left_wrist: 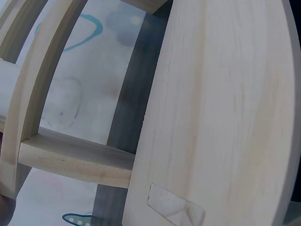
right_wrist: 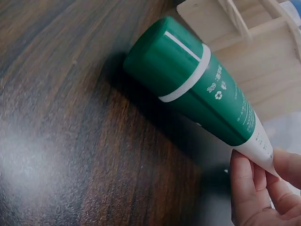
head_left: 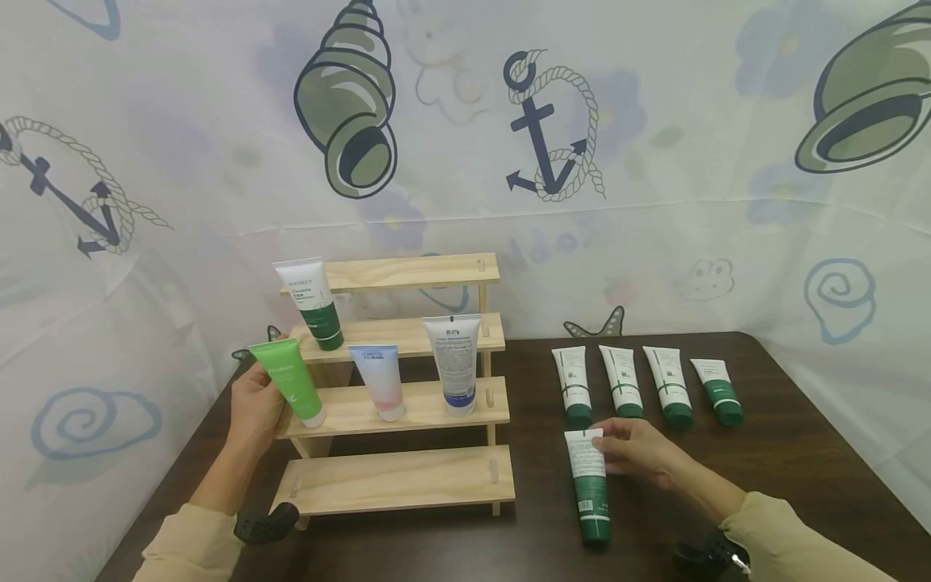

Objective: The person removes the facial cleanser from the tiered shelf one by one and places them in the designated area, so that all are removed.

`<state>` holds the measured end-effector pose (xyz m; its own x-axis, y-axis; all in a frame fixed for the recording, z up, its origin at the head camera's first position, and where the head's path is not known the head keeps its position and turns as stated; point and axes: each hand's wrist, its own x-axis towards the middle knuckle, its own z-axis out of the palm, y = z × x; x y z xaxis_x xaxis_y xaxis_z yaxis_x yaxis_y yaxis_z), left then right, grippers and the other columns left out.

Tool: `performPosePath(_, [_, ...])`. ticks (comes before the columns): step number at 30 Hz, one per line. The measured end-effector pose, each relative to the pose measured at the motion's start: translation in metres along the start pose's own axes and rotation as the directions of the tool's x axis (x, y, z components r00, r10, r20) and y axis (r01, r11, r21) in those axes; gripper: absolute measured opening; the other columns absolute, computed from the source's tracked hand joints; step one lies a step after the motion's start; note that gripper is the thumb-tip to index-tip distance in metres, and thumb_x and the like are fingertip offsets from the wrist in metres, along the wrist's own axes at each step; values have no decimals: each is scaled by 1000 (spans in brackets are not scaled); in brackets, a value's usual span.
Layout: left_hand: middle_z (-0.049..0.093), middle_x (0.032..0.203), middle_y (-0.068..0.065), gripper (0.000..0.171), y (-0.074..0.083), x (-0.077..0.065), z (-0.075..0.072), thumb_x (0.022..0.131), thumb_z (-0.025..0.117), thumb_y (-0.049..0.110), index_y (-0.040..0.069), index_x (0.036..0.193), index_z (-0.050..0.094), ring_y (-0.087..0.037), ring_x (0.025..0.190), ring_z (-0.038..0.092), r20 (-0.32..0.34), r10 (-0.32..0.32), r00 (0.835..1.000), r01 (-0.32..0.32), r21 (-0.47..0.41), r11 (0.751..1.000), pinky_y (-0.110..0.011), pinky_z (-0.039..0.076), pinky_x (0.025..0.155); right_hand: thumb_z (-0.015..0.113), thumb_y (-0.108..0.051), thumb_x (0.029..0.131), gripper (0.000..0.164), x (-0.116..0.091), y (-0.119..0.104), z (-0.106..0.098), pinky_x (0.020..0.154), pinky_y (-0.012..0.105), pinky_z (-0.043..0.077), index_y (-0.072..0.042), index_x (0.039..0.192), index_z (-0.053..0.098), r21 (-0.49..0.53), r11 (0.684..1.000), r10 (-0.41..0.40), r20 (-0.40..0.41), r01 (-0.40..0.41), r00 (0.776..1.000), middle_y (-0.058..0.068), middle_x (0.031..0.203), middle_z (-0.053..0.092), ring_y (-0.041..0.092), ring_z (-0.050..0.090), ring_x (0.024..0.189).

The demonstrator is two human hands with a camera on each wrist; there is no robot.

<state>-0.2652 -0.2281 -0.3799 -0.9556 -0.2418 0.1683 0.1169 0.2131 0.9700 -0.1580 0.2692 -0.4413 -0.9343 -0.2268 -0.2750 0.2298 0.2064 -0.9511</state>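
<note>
Right hand's (head_left: 643,454) fingers (right_wrist: 242,176) pinch the green-and-white tube (head_left: 591,493) by its flat end, near side of worktop (head_left: 538,546), right of shelf rack (head_left: 396,481); firm pinch likely steadies it best; left hand (head_left: 254,404) partly hidden, hold unclear.

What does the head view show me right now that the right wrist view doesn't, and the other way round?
Only head: the left hand beside the light green tube, the row of four tubes on the table's right side, and a barcode on the held tube.

Only right wrist: a recycling mark on the held tube's green part and a white line across its cap.

Both: the right hand pinching the held tube's white end, the dark table, and part or all of the wooden rack.
</note>
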Motion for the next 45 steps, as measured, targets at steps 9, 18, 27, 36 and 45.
performPosePath(9, [38,149,-2,32,-1,0,0,91,62,19,2,119,61,-16,140,29,5,-7,1000,7,-19,1000,-23,33,111,62,-15,91,44,3,6,1,76,34,59,16,119,47,2,999,41,-11,-41,999,8,98,60,15,62,85])
performPosePath(18, [38,149,-1,33,-1,1,0,93,60,16,0,122,59,-16,141,29,-3,-11,1000,11,-7,1000,-31,30,114,60,-13,92,40,4,3,5,72,32,59,16,118,49,-44,998,46,-46,-48,998,9,95,61,14,61,80])
performPosePath(27, [37,150,0,37,-2,1,-1,93,59,20,1,125,56,-16,140,29,2,-11,1000,11,19,1000,-23,36,109,60,-11,92,38,5,3,6,70,31,59,16,116,50,-63,997,49,-63,-53,997,8,92,61,13,61,78])
performPosePath(36, [40,148,-1,37,-1,2,0,92,61,19,0,124,58,-16,140,31,-4,-1,1000,1,-1,1000,-27,33,112,62,-11,90,35,7,4,7,70,36,60,14,114,53,-133,989,50,-104,-64,993,10,91,63,16,62,76])
performPosePath(45, [39,149,-2,39,0,1,1,93,58,16,-2,128,54,-17,140,29,-4,-4,1000,4,-10,1000,-33,28,115,64,-10,88,35,6,9,3,65,37,60,13,111,54,-209,978,-8,-96,-12,995,8,85,63,15,61,72])
